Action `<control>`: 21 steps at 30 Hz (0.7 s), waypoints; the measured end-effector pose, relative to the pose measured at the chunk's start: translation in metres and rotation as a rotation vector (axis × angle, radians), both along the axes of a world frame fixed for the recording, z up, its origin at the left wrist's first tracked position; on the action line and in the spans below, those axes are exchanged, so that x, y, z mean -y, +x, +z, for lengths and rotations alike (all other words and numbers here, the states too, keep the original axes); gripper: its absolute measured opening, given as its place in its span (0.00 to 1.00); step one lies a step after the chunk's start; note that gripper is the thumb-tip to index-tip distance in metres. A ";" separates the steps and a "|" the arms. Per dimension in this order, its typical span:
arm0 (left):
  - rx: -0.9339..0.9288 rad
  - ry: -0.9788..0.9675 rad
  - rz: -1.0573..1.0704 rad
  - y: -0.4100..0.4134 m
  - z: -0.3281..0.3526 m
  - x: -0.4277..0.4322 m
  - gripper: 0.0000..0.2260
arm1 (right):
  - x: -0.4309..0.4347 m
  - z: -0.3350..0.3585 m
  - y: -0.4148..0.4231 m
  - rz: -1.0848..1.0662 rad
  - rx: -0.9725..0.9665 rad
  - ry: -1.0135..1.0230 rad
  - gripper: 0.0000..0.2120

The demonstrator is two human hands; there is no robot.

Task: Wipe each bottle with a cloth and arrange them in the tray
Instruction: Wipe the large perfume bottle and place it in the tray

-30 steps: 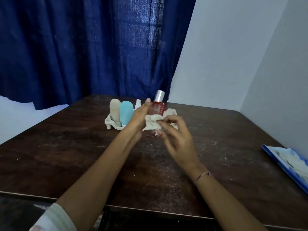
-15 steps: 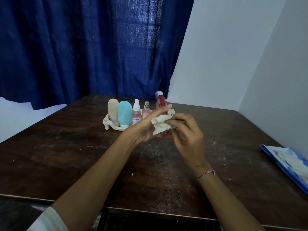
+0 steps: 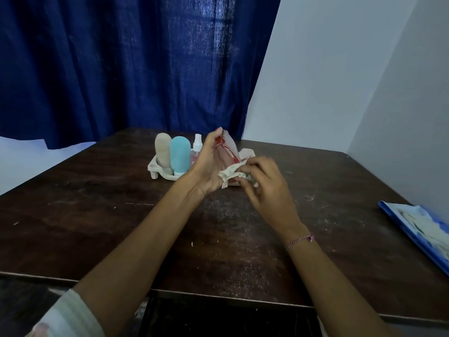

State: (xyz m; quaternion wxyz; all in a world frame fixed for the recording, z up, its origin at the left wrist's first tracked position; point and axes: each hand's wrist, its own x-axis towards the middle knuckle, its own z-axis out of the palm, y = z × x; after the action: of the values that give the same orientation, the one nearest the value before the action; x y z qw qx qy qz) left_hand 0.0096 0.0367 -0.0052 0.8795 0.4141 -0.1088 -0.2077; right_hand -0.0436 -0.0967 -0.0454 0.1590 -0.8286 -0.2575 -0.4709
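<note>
We saw the red bottle (image 3: 228, 149) held tilted in the air just in front of the white tray (image 3: 153, 167), above the far middle of the table (image 3: 97, 210). It was smeared by motion, so we could read none of its red markings. The left hand (image 3: 208, 164) had its fingers curled round the bottle's upper part, thumb near the cap end. The right hand (image 3: 266, 184), fingers bent, pinched a crumpled white cloth (image 3: 229, 175) against the bottle's lower end. On that wrist we noted one thin pink-and-white thread bracelet (image 3: 300, 240). In the tray we counted three bottles standing upright in a row: one beige squeeze bottle (image 3: 163, 152), one light blue squeeze bottle (image 3: 179, 154) touching it, and one small spray bottle (image 3: 197, 145) with a white nozzle and pinkish contents, partly hidden by the left hand. Any print on these was too small for us to read, and we could not tell what the hands covered farther along the tray. At the right edge of the dark wooden table lay one blue plastic packet (image 3: 418, 227), well apart from the tray. Behind the table hung a dark blue curtain (image 3: 121, 59) beside a pale wall (image 3: 340, 74).
</note>
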 end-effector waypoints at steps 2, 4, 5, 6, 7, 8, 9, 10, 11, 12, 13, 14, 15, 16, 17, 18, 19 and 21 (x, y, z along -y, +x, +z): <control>0.009 -0.029 0.002 -0.001 0.002 -0.001 0.17 | 0.000 0.000 0.001 -0.014 0.007 -0.021 0.09; 0.027 0.003 -0.046 0.001 0.000 -0.003 0.20 | 0.002 -0.001 0.001 -0.007 0.007 -0.043 0.08; 0.030 0.025 -0.074 0.003 -0.002 -0.005 0.20 | 0.002 -0.001 0.000 0.008 0.000 -0.051 0.08; 0.027 0.033 -0.104 0.004 -0.003 -0.007 0.21 | 0.002 -0.001 -0.001 0.029 -0.006 -0.046 0.08; 0.031 0.025 -0.122 0.006 -0.005 -0.008 0.22 | 0.002 -0.001 -0.002 0.053 -0.005 -0.016 0.08; 0.040 0.006 -0.143 0.005 -0.005 -0.008 0.23 | 0.002 0.000 -0.004 0.075 0.001 0.038 0.08; 0.060 -0.010 -0.157 0.007 -0.006 -0.009 0.24 | 0.003 0.002 -0.005 0.087 0.012 0.110 0.08; 0.080 -0.018 -0.172 0.007 -0.006 -0.009 0.24 | 0.004 0.004 -0.007 0.083 0.029 0.192 0.08; 0.099 -0.013 -0.190 0.006 -0.006 -0.010 0.24 | 0.007 0.007 -0.007 0.066 0.051 0.282 0.08; 0.113 0.004 -0.227 0.004 -0.005 -0.010 0.24 | 0.011 0.009 -0.006 0.045 0.072 0.380 0.08; 0.143 0.046 -0.272 0.003 -0.005 -0.011 0.23 | 0.014 0.012 -0.006 0.030 0.088 0.483 0.08; 0.192 0.105 -0.319 0.002 -0.006 -0.012 0.22 | 0.017 0.014 -0.004 0.025 0.097 0.581 0.09; 0.259 0.172 -0.358 0.001 -0.007 -0.012 0.21 | 0.018 0.015 -0.004 0.036 0.093 0.653 0.11; 0.327 0.234 -0.393 0.000 -0.008 -0.013 0.21 | 0.017 0.016 -0.004 0.055 0.078 0.675 0.12; 0.384 0.291 -0.414 0.002 -0.010 -0.013 0.22 | 0.015 0.016 -0.004 0.071 0.057 0.649 0.13; 0.420 0.340 -0.425 0.002 -0.012 -0.014 0.24 | 0.012 0.014 -0.005 0.084 0.035 0.591 0.13; 0.441 0.379 -0.421 0.004 -0.013 -0.014 0.25 | 0.009 0.012 -0.006 0.091 0.019 0.528 0.13; 0.473 0.413 -0.410 0.006 -0.014 -0.015 0.27 | 0.009 0.010 -0.004 0.067 0.027 0.447 0.12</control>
State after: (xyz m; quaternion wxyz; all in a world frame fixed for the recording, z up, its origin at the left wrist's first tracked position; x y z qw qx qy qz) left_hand 0.0153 0.0516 -0.0192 0.6681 0.5889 -0.3456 -0.2956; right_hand -0.0480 -0.1059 -0.0355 0.3507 -0.7574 -0.1762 -0.5219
